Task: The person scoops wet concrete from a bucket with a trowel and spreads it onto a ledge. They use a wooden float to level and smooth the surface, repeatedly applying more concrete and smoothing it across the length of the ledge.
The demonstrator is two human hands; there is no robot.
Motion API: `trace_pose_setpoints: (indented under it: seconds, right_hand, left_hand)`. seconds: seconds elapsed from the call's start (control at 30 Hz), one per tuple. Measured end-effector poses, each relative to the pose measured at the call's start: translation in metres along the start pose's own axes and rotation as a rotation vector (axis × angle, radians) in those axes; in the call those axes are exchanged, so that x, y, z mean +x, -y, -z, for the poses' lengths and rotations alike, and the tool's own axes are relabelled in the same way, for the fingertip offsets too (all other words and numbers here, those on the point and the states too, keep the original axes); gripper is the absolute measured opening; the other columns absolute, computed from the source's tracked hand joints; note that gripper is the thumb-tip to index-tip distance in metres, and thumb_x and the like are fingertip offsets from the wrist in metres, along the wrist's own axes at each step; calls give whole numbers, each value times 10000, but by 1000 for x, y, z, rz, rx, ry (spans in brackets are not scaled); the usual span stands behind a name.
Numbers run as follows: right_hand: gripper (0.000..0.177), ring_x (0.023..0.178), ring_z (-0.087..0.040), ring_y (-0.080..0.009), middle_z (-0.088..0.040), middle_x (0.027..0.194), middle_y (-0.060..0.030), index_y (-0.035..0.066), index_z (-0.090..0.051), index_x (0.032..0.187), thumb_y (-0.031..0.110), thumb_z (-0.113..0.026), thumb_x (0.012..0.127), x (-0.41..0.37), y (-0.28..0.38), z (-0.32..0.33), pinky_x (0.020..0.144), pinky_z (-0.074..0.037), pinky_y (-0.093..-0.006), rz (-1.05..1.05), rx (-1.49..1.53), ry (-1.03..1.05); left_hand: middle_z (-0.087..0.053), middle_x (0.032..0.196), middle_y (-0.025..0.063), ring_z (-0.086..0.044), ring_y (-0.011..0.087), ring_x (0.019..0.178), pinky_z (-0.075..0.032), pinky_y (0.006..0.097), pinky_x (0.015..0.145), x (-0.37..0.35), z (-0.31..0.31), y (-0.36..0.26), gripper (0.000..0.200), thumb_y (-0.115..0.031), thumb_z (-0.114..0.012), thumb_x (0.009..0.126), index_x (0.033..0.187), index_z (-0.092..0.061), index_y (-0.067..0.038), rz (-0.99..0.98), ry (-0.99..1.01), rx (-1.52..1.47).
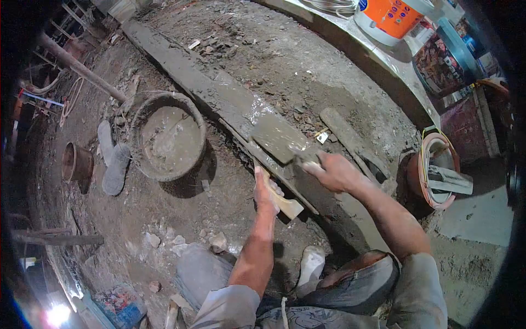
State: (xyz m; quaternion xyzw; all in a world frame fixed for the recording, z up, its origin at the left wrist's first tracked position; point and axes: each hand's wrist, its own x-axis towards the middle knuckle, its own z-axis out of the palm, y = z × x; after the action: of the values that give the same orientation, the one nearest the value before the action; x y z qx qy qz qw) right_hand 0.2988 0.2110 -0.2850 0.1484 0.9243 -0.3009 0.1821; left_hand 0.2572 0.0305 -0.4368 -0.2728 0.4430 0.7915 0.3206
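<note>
My left hand is closed around the pale, curved handle of a long float. Its narrow cement-coated edge lies along the near side of a raised strip of wet mortar. My right hand grips a cement-smeared tool, apparently a trowel. Its flat blade seems to rest on the glossy top of the strip, though wet cement blurs its outline. Fingers partly hide both handles.
A bucket of wet cement stands left of the strip, near slippers and a small pot. To the right are a cement-crusted wooden tool and a bucket holding a trowel. An orange-white bucket sits on the ledge.
</note>
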Motion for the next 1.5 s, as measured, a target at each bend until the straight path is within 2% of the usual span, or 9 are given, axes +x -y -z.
trace_pose_setpoints:
  seconds: [0.2, 0.37, 0.43, 0.63, 0.83, 1.03, 1.17, 1.23, 1.5]
  right_hand:
    - [604, 916, -615, -410, -626, 920, -290, -103, -614, 911, 482, -469, 885, 7, 48, 39, 805, -479, -475, -144, -95, 295]
    - [534, 840, -612, -438, -618, 852, -291, -70, -591, 886, 457, -501, 884, -55, 0, 27, 756, -474, -494, -131, -175, 295]
    - [513, 813, -598, -455, -605, 801, -292, -45, -555, 895, 465, -501, 886, -92, -15, 22, 737, -460, -512, -160, -195, 230]
    - [507, 829, -575, -468, -588, 819, -311, -35, -530, 936, 468, -494, 891, -141, -54, 22, 752, -439, -505, -181, -52, 228]
    - [534, 875, -566, -459, -586, 872, -308, -40, -527, 967, 487, -473, 897, -86, -56, 2, 781, -432, -505, -49, 13, 12]
    - [547, 873, -567, -464, -586, 854, -304, -46, -513, 1001, 490, -466, 903, -15, -10, -3, 778, -434, -516, -11, -92, 81]
    - [558, 843, -581, -461, -597, 830, -300, -51, -514, 992, 497, -466, 899, 17, -8, -17, 761, -443, -519, 52, -139, 50]
    - [567, 863, -584, -454, -602, 861, -304, -55, -519, 979, 504, -467, 895, 29, -2, -20, 768, -449, -511, 31, -148, 37]
    - [612, 933, -597, -429, -621, 940, -297, -96, -581, 987, 494, -448, 893, 61, 2, 3, 834, -463, -476, -75, -77, -68]
  left_hand:
    - [-318, 540, -69, -346, 71, 415, -324, 228, 379, 1, 1, 0, 602, -695, -421, 831, 1033, -541, -141, 9, -5, 28]
    - [-319, 539, -68, -350, 71, 416, -328, 229, 383, -2, -2, -1, 614, -703, -435, 820, 1061, -533, -147, 5, 7, -9]
    - [-361, 539, -38, -383, 95, 420, -344, 251, 390, -2, 0, -3, 523, -660, -573, 776, 856, -510, -147, 41, 29, -87]
    - [-367, 546, -37, -380, 100, 420, -339, 255, 391, -8, -4, -5, 505, -645, -592, 772, 826, -492, -153, -1, -28, -68]
    - [-339, 530, -65, -370, 77, 408, -334, 234, 379, -2, -3, -3, 545, -670, -489, 819, 953, -539, -144, 14, -17, -40]
    - [-334, 547, -68, -356, 67, 409, -327, 219, 380, -3, -2, -2, 591, -694, -450, 819, 981, -548, -134, 12, 2, 10]
    - [-332, 549, -69, -354, 68, 411, -325, 215, 380, -2, -4, -2, 595, -699, -449, 816, 979, -547, -135, -1, 3, 13]
    - [-356, 531, -45, -376, 95, 417, -346, 251, 390, -2, -1, -2, 504, -661, -551, 787, 819, -494, -161, 12, 19, -58]
    - [-350, 542, -53, -367, 86, 417, -338, 239, 385, -4, -2, -2, 519, -666, -503, 810, 874, -511, -151, -4, 9, -27]
